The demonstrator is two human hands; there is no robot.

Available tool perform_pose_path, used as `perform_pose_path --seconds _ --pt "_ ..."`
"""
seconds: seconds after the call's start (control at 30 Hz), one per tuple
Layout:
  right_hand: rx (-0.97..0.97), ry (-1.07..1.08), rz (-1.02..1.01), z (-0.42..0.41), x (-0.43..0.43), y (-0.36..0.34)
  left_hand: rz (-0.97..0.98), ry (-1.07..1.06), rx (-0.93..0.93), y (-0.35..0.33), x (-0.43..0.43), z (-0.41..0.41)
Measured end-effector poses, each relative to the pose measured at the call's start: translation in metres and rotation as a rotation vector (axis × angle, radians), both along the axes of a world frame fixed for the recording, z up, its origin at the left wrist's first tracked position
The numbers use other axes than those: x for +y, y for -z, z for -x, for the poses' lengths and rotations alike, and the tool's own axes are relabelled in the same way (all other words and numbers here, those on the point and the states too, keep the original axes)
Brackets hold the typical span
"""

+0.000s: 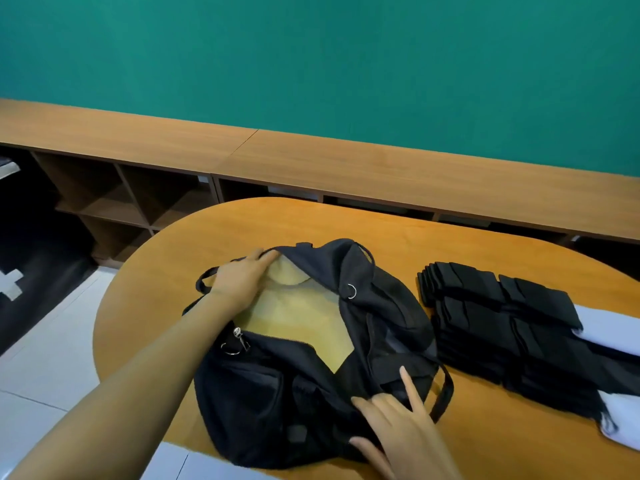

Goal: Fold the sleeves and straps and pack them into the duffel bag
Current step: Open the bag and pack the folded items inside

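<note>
Fingers of right hand [391,420] curl into near fabric of the open black duffel bag [277,393] on the bench [485,427]. Left hand [242,277] presses straight fingers on its far rim. Folded black straps [502,317] lie stacked just beside the bag, on its right.

One black fabric duffel bag [311,393], bearing two silver metal rings [351,291]. Two bare hands: one left hand [242,278], one right hand [398,431]. One oval wooden table [381,223]. One heap of folded black fabric pieces [502,323], packed too closely to count. Two white cloth pieces [613,336] showing.
</note>
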State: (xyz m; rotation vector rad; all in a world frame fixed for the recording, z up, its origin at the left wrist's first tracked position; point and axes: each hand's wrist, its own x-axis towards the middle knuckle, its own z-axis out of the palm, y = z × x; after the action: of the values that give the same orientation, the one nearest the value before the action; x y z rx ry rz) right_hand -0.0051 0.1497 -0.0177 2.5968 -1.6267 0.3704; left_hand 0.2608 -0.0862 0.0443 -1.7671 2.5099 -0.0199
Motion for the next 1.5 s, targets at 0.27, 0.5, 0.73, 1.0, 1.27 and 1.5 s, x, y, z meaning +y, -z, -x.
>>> perform_pose_path --seconds 0.27,0.5,0.73,1.0,1.27,1.5 --pt "-0.275 0.031 -0.091 -0.028 -0.009 -0.043 -0.062 0.098 0.313 -0.031 -0.005 0.017" --pt "-0.154 -0.105 -0.119 -0.076 -0.015 -0.045 -0.049 0.100 0.532 -0.062 -0.019 0.013" --pt "-0.020 -0.140 -0.064 -0.058 0.003 -0.013 -0.127 0.067 0.511 -0.044 -0.003 0.011" --pt "-0.196 0.165 0.084 0.030 -0.007 -0.052 -0.061 0.073 0.571 -0.036 0.015 0.018" --pt "0.092 0.602 -0.126 0.136 -0.036 -0.043 -0.120 -0.002 0.489 -0.034 0.020 0.028" --pt "0.143 0.592 -0.082 0.114 -0.022 -0.037 -0.152 -0.048 0.448 -0.029 0.018 0.025"
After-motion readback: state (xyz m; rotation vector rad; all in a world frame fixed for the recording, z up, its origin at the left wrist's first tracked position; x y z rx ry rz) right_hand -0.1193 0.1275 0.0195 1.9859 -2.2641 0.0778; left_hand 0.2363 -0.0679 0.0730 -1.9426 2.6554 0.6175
